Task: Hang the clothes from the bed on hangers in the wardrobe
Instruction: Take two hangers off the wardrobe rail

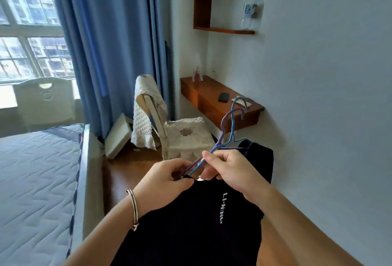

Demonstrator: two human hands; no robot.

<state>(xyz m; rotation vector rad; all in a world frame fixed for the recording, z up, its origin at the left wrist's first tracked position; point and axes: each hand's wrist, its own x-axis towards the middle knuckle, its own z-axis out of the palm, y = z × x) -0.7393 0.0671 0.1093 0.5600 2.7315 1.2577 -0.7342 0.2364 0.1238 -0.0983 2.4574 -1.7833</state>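
Hangers (232,126), black garment (191,223) — between bed (31,170), wall (318,96)

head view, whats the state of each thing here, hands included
left hand: pinches the garment's collar
right hand: curled round the hangers
black garment: held up at its collar, hanging down
wire hangers: two, bunched together, hooks pointing up and away
curtain: hanging, pulled aside from the window
phone: lying flat on the desk, screen dark
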